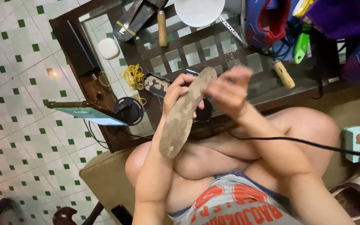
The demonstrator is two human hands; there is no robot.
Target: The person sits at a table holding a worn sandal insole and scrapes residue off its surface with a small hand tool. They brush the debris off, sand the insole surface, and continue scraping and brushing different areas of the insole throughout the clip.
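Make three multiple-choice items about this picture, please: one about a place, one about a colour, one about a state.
1. Where do the rubber bands lie?
A. on the dark wooden table
B. on the tiled floor
C. in the white bowl

2. What colour are the small squares in the floor tiles?
A. red
B. green
C. blue

3. How is the worn insole held?
A. flat on the table
B. by one hand only
C. by both hands, above the lap

Answers:
1 A, the yellow rubber bands rest on the table.
2 B, the floor is white with green squares.
3 C, the left hand and right hand both grip the insole.
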